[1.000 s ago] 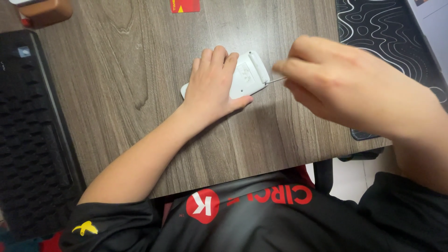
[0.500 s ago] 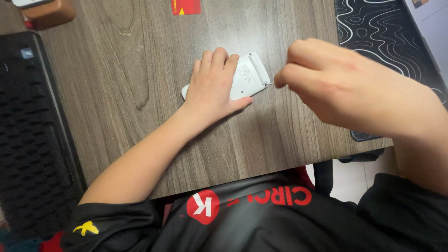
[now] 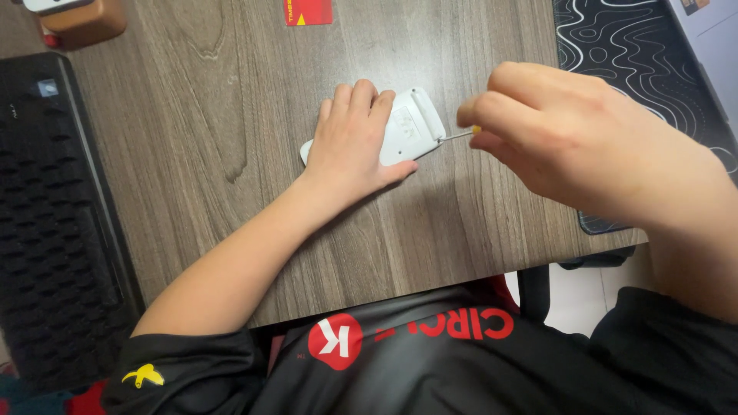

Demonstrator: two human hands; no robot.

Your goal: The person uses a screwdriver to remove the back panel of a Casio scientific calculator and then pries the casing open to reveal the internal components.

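Left hand (image 3: 355,142) pins white device (image 3: 411,127) (red card (image 3: 309,11) at table's far edge).

Left hand (image 3: 355,142) lies flat, palm down, fingers together; right hand (image 3: 569,134) curled in a pinching grip

Grey wood-grain desk (image 3: 231,154): small white device (image 3: 411,127) under left-hand fingers (image 3: 357,104); black keyboard (image 3: 46,223) far left; patterned mat (image 3: 615,46) beyond right-hand fingers (image 3: 500,115).

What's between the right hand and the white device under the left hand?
In the head view, only the thin metal shaft of a small tool held in the right hand; its tip meets the white device. Bare wooden table lies below.
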